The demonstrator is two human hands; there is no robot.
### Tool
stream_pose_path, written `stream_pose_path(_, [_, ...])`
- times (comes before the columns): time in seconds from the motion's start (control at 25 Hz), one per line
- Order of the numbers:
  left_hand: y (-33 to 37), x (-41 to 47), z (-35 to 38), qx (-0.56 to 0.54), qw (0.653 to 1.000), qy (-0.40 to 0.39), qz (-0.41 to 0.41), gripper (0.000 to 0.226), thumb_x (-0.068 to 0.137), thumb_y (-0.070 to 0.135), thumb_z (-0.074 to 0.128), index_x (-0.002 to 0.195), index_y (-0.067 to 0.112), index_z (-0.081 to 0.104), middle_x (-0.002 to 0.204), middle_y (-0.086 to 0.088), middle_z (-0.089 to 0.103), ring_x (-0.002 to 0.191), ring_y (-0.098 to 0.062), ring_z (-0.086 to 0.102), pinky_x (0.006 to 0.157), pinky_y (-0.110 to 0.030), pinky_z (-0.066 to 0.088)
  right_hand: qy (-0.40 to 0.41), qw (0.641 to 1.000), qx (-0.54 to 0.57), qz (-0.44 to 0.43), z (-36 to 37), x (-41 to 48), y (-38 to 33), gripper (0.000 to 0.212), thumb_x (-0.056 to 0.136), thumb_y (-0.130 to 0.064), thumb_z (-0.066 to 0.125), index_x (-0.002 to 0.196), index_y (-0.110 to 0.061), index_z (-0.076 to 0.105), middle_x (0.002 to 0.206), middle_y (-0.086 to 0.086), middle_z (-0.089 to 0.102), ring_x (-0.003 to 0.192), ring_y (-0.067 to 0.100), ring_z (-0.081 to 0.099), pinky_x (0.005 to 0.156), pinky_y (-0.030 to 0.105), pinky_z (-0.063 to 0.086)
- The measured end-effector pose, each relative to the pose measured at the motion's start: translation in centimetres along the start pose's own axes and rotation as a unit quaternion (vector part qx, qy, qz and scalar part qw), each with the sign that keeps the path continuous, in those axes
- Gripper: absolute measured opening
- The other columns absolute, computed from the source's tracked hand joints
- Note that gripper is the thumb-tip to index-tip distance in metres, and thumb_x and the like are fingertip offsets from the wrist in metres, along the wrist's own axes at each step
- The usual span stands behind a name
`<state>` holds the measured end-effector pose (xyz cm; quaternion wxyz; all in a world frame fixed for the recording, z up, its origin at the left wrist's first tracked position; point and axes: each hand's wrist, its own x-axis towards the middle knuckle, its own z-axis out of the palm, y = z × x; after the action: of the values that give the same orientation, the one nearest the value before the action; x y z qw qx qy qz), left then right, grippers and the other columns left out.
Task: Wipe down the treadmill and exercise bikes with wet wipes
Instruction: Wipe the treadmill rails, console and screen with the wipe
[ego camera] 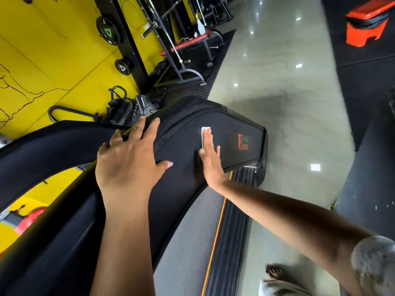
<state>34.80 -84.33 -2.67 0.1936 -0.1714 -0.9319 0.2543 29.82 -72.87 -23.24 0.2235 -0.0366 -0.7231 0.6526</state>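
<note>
The black treadmill motor cover point(233, 124) fills the middle of the head view, with a red logo near its far end. My right hand point(210, 159) lies flat on the cover with straight fingers, pressing a white wet wipe point(204, 133) against it; only the wipe's far edge shows past my fingertips. My left hand point(132, 159) rests spread on the cover's rounded left edge, holding nothing. The grey running belt point(192, 242) with its orange stripe runs below my right forearm.
A yellow wall with a black weight rack point(124, 43) and plates stands to the left. A red bench point(192, 42) sits behind. Glossy tiled floor point(277, 82) lies to the right, with an orange bin point(366, 24) at the far right. My bare foot point(275, 272) stands beside the treadmill.
</note>
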Motion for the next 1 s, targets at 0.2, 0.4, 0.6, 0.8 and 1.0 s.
stream_pose_path(0.2, [-0.1, -0.3, 0.2, 0.020, 1.000, 0.006, 0.006, 0.101, 0.081, 0.075, 0.051, 0.153, 0.040, -0.010, 0.164, 0.014, 0.002, 0.143, -0.030, 0.032, 0.101, -0.043, 0.043, -0.090, 0.970, -0.074, -0.212, 0.9, -3.3, -3.6, 0.076, 0.091, -0.070, 0.005, 0.152, -0.024, 0.001, 0.159, -0.010, -0.013, 0.148, 0.017, -0.010, 0.118, 0.044, -0.012])
stream_pose_path(0.4, [-0.1, -0.1, 0.1, 0.026, 1.000, 0.005, 0.010, 0.105, 0.077, 0.077, 0.054, 0.152, 0.042, -0.009, 0.164, 0.015, 0.003, 0.143, -0.029, 0.032, 0.101, -0.041, 0.043, -0.061, 0.966, -0.136, -0.213, -1.3, 1.1, -0.2, 0.066, 0.096, -0.061, 0.004, 0.153, -0.027, 0.001, 0.160, -0.006, -0.006, 0.148, 0.013, -0.005, 0.118, 0.050, -0.007])
stream_pose_path(0.6, [0.1, 0.2, -0.1, 0.029, 1.000, -0.006, 0.005, 0.111, 0.074, 0.076, 0.060, 0.152, 0.043, -0.010, 0.163, 0.017, 0.001, 0.143, -0.029, 0.030, 0.103, -0.041, 0.042, -0.018, 0.997, 0.004, -0.079, 0.1, 0.5, -2.9, 0.069, 0.093, -0.044, 0.022, 0.151, -0.012, 0.005, 0.160, 0.003, -0.007, 0.146, 0.012, -0.014, 0.119, 0.048, -0.007])
stream_pose_path(0.8, [0.9, 1.6, 0.0, 0.031, 0.999, -0.037, 0.007, 0.120, 0.069, 0.076, 0.066, 0.153, 0.041, -0.012, 0.164, 0.015, -0.003, 0.145, -0.031, 0.027, 0.108, -0.043, 0.037, -0.079, 0.958, -0.062, -0.270, -0.1, -0.7, -2.3, 0.074, 0.099, -0.055, 0.012, 0.151, -0.003, 0.009, 0.160, 0.012, 0.000, 0.149, 0.026, -0.003, 0.120, 0.043, -0.002])
stream_pose_path(1.0, [2.1, 2.9, 0.2, 0.059, 0.997, -0.037, 0.022, 0.126, 0.062, 0.083, 0.063, 0.154, 0.036, -0.009, 0.164, 0.015, 0.001, 0.142, -0.030, 0.031, 0.107, -0.041, 0.038, -0.004, 0.998, 0.012, -0.063, -2.2, 5.1, 2.0, 0.059, 0.097, -0.032, 0.022, 0.151, -0.016, 0.003, 0.161, 0.004, -0.004, 0.148, 0.014, -0.009, 0.120, 0.042, -0.006])
